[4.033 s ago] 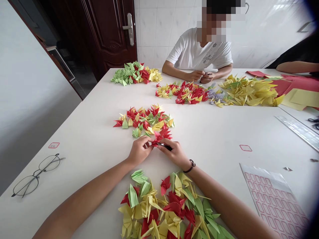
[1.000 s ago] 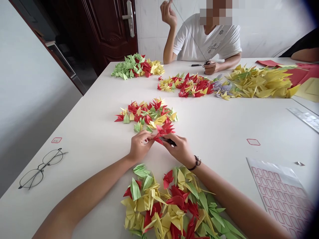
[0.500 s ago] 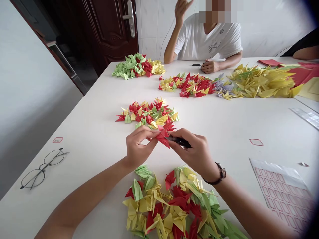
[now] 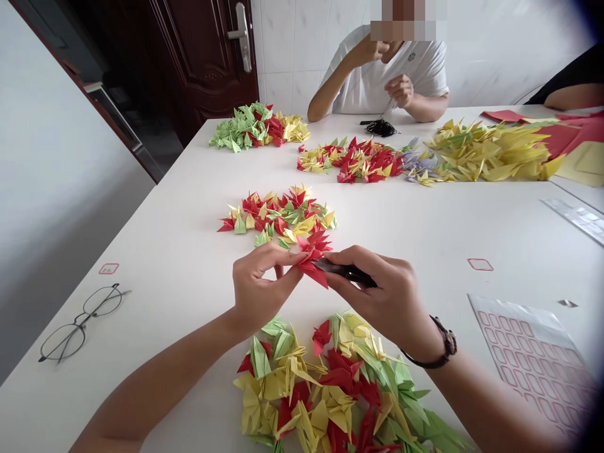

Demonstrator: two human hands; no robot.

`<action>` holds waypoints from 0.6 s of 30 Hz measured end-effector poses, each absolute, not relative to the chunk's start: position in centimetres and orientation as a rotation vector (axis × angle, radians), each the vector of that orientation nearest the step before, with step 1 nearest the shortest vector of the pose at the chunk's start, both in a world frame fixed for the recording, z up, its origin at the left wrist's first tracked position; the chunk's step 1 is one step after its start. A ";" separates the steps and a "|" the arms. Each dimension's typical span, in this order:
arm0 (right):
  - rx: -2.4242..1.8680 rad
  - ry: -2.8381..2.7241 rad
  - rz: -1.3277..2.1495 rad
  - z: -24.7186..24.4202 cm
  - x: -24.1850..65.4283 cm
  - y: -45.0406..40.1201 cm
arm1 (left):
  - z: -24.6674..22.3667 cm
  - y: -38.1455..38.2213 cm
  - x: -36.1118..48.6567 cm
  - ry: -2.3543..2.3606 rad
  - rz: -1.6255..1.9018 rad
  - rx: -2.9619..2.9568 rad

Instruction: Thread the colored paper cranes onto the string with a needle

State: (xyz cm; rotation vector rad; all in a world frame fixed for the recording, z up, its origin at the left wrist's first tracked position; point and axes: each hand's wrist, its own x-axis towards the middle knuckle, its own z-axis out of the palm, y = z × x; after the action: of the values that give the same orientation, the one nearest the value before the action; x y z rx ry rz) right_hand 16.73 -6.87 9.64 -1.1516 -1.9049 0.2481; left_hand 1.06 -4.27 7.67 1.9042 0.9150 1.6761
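1. While the left hand (image 4: pixel 262 277) pinches a red folded paper (image 4: pixel 312 257) between thumb and fingertips, its other fingers curl loosely, so the hand is nearly closed at the tips with a gap behind them
2. Gripped between the thumb and fingers of the right hand (image 4: pixel 380 286), a small black tool (image 4: pixel 352 272) points left, and its tip meets the red paper; whether its blades are apart cannot be told
3. The red paper is between the two hands, over the white table (image 4: pixel 401 220), just in front of a mixed pile (image 4: pixel 285 217) of red, yellow and green folded papers; I cannot tell whether it touches that pile
4. Nearer the camera, a larger pile (image 4: pixel 297 390) of yellow, red and green folded papers lies between the forearms, and a dark bracelet (image 4: pixel 436 349) circles the right wrist
5. To the left lie a pair of glasses (image 4: pixel 82 324) and a red-edged label (image 4: pixel 109 268); to the right lie a second such label (image 4: pixel 480 264) and a sheet of labels (image 4: pixel 526 358)
6. Across the table, a person in a white shirt (image 4: pixel 346 82) has one hand raised near the face and the other before the chest, with a tangle of black thread (image 4: pixel 380 128) in front and more folded papers (image 4: pixel 491 151) nearby
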 end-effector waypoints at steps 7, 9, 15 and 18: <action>-1.142 -1.953 0.171 9.8 16.9 -6.9 | 7.7 -4.4 1.1 0.896 1.695 1.953; -1.132 -1.983 0.128 9.8 17.0 -7.0 | 7.6 -4.4 1.1 0.898 1.699 1.969; -1.113 -2.054 -0.038 9.9 17.0 -7.3 | 7.6 -4.8 1.2 0.917 1.739 2.041; -1.109 -2.071 -0.069 10.0 17.0 -7.4 | 7.7 -4.9 1.2 0.956 1.751 2.073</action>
State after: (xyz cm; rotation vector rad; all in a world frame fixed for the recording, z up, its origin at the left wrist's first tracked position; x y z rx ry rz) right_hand 16.98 -7.36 10.04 -1.1087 -2.0705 -0.0695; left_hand 1.20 -4.92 7.69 2.0728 0.9563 1.7514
